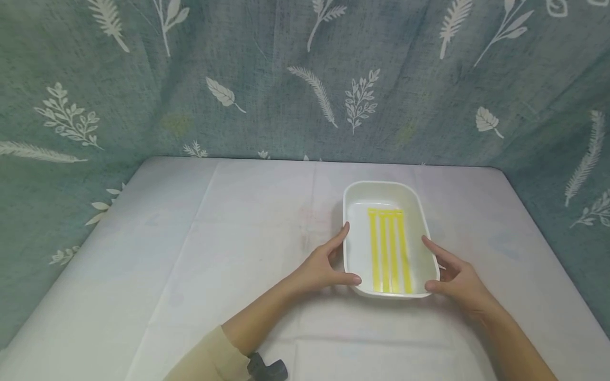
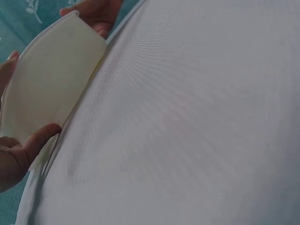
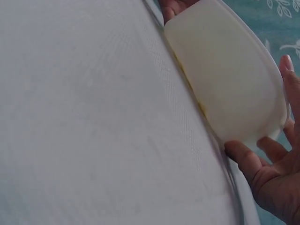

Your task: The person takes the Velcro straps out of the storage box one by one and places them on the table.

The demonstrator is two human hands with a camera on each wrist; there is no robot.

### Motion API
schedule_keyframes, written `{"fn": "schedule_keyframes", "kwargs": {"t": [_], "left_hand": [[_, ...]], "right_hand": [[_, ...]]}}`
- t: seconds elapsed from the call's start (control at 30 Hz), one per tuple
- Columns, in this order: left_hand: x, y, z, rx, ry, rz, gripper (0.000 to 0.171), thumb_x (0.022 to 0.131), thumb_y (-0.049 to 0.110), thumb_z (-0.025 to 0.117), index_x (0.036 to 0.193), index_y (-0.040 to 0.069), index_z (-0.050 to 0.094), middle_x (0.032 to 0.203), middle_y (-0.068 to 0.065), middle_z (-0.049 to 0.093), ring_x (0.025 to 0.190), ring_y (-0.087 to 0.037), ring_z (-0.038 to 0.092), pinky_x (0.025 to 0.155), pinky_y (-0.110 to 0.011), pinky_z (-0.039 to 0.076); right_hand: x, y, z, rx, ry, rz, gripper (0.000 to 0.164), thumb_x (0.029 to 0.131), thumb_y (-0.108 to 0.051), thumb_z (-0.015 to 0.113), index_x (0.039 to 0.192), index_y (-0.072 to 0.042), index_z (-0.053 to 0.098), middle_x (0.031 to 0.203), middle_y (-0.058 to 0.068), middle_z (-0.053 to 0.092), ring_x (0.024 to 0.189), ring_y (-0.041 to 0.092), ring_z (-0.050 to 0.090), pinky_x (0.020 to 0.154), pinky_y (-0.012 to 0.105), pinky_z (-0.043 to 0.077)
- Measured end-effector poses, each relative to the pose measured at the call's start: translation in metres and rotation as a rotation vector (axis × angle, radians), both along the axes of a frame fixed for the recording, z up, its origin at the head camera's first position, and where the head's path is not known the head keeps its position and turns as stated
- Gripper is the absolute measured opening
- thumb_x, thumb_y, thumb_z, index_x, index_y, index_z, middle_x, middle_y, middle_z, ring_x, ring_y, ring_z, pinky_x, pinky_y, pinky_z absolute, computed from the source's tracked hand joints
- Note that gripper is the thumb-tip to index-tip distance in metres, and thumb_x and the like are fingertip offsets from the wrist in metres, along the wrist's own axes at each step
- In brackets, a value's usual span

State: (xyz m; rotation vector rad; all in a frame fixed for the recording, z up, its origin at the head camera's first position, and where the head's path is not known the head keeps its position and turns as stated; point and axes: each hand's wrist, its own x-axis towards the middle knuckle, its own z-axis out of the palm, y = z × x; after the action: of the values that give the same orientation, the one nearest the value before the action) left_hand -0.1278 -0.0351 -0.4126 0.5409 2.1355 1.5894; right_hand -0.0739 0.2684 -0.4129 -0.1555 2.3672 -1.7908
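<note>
A white rectangular plastic tray (image 1: 356, 233) with rounded corners sits right of the table's middle. Along its floor run several yellow stripes (image 1: 392, 254), joined by a short crossbar at the far end. My left hand (image 1: 318, 269) grips the tray's left side, thumb over the near left corner and a finger against the side rim. On the opposite side my right hand (image 1: 461, 286) holds the near right corner, its thumb at the rim. Both wrist views show the tray's outer wall (image 2: 58, 75) close over the cloth, with fingers at its lower edge.
A white cloth (image 1: 229, 254) with faint creases covers the table. Behind and beside it hangs a green-blue curtain (image 1: 267, 106) printed with white leaves. A black strap or device (image 1: 269, 369) is on the left wrist by a beige sleeve (image 1: 212, 360).
</note>
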Motion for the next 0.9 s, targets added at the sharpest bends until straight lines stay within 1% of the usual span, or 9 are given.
{"fn": "schedule_keyframes", "kwargs": {"t": [0.17,0.27,0.37,0.4,0.5,0.6,0.73,0.8,0.9], "left_hand": [[0.002,-0.011,0.001,0.012,-0.021,-0.008,0.108,0.070,0.024,0.085,0.152,0.032,0.015,0.155,0.018,0.014,0.141,-0.004,0.020,0.112,-0.028,0.026],[0.004,-0.018,0.002,0.012,-0.034,-0.010,0.107,0.070,0.025,0.085,0.150,0.037,0.015,0.155,0.017,0.012,0.141,-0.006,0.019,0.113,-0.029,0.025],[0.005,-0.024,0.002,0.001,-0.035,-0.007,0.107,0.069,0.027,0.085,0.150,0.039,0.015,0.156,0.015,0.012,0.142,-0.010,0.019,0.113,-0.030,0.025],[0.005,-0.025,0.001,-0.003,-0.034,-0.006,0.108,0.069,0.027,0.085,0.150,0.038,0.015,0.156,0.015,0.011,0.142,-0.011,0.019,0.113,-0.031,0.025],[0.006,-0.030,0.001,-0.012,-0.032,0.004,0.108,0.069,0.027,0.085,0.150,0.037,0.015,0.156,0.013,0.012,0.142,-0.014,0.020,0.112,-0.032,0.025],[0.006,-0.034,0.002,-0.016,-0.038,0.009,0.109,0.068,0.027,0.086,0.150,0.038,0.016,0.156,0.011,0.013,0.142,-0.018,0.022,0.112,-0.034,0.026],[0.007,-0.041,0.002,-0.032,-0.047,0.006,0.109,0.068,0.030,0.086,0.149,0.041,0.015,0.157,0.009,0.012,0.142,-0.022,0.021,0.112,-0.037,0.027],[0.008,-0.045,0.002,-0.037,-0.051,0.001,0.108,0.068,0.032,0.085,0.149,0.043,0.014,0.157,0.009,0.011,0.143,-0.023,0.020,0.111,-0.038,0.027],[0.009,-0.050,0.002,-0.037,-0.056,-0.004,0.108,0.069,0.032,0.085,0.149,0.044,0.014,0.157,0.010,0.010,0.143,-0.025,0.019,0.111,-0.040,0.027]], "right_hand": [[-0.001,-0.009,-0.001,-0.004,0.025,0.008,0.089,0.074,0.002,0.077,0.148,-0.008,0.030,0.152,0.026,0.023,0.105,-0.009,0.054,0.081,0.018,0.051],[-0.001,-0.012,-0.005,-0.082,0.062,0.043,0.086,0.074,0.004,0.076,0.147,-0.008,0.032,0.148,0.006,0.038,0.107,-0.004,0.057,0.081,0.020,0.052],[0.000,-0.016,-0.007,-0.193,0.090,0.092,0.082,0.075,0.006,0.074,0.147,-0.009,0.035,0.137,-0.016,0.045,0.108,0.002,0.059,0.080,0.022,0.053],[0.000,-0.017,-0.007,-0.220,0.093,0.104,0.082,0.076,0.006,0.074,0.146,-0.009,0.036,0.134,-0.020,0.047,0.107,0.003,0.060,0.080,0.023,0.054],[0.001,-0.023,-0.006,-0.219,0.091,0.091,0.082,0.075,0.006,0.074,0.146,-0.009,0.037,0.133,-0.017,0.050,0.107,0.004,0.060,0.080,0.023,0.054],[0.001,-0.029,-0.004,-0.171,0.077,0.055,0.083,0.073,0.006,0.076,0.145,-0.007,0.037,0.140,0.005,0.048,0.105,0.004,0.061,0.079,0.024,0.054],[0.001,-0.036,-0.003,-0.136,0.044,0.035,0.085,0.072,0.006,0.077,0.145,-0.005,0.035,0.143,0.033,0.033,0.104,0.003,0.061,0.079,0.024,0.054],[0.002,-0.039,-0.003,-0.134,0.028,0.034,0.085,0.072,0.004,0.077,0.146,-0.006,0.035,0.143,0.035,0.031,0.104,0.001,0.060,0.080,0.024,0.053],[0.003,-0.042,-0.003,-0.140,0.026,0.033,0.083,0.073,0.003,0.077,0.145,-0.007,0.037,0.143,0.032,0.034,0.105,0.001,0.060,0.081,0.023,0.053]]}}
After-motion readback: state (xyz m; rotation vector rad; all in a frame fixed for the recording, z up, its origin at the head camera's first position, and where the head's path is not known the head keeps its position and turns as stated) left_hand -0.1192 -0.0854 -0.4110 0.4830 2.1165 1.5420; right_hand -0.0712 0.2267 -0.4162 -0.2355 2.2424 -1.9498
